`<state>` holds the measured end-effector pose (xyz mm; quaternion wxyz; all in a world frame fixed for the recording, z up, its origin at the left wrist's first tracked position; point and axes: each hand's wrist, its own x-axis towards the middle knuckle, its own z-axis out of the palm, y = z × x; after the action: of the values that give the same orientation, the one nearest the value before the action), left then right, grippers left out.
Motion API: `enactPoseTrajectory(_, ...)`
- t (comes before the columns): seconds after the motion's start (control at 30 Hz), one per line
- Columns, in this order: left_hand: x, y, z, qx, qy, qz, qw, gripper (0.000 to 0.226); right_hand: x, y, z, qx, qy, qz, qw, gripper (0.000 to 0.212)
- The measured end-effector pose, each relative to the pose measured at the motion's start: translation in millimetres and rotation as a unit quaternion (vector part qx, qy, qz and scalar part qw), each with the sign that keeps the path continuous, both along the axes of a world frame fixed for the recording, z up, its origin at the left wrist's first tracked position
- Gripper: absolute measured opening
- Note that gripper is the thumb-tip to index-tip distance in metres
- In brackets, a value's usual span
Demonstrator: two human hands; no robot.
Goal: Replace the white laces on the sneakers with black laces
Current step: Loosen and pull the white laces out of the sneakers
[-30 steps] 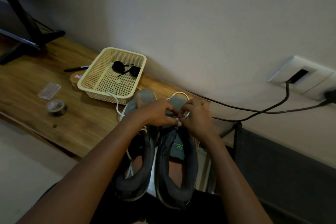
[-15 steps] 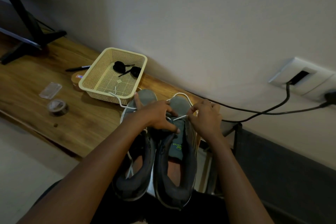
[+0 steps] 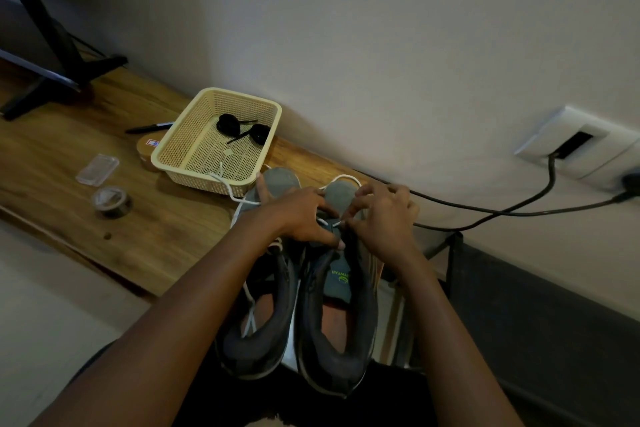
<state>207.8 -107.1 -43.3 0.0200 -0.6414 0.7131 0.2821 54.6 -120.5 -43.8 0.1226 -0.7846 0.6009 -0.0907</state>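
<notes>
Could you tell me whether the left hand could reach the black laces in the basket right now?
Probably yes: the basket is open-topped, just beyond the toes of the sneakers, and nothing covers the black laces. The left hand would first have to let go of the sneakers it grips.

Bare tabletop [image 3: 166, 239] lies open left of the 2 sneakers [image 3: 332, 371], between them and the tape roll [image 3: 111, 201]. A basket [image 3: 194, 178] blocks just beyond the toes, the wall [image 3: 381, 62] stands behind, and a cable [image 3: 551, 173] crosses at right.
</notes>
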Motion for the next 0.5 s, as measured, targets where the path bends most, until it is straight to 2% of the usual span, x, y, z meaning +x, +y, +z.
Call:
enactPoseTrajectory(0.23, 1, 1, 3, 0.014, -0.007, -0.005, 1.0, 0.064, -19, -6, 4, 0.003, -0.081, -0.129, 0.988, 0.004)
enactPoseTrajectory(0.37, 1, 1, 1, 0.008, -0.02, -0.011, 1.0, 0.066, -14, -3, 3, 0.035, -0.068, -0.051, 0.996, 0.018)
enactPoseTrajectory(0.5, 0, 1, 0, 0.007, -0.022, -0.007, 1.0, 0.067, -1, 1, -3, 0.014, 0.018, 0.002, 1.0, 0.012)
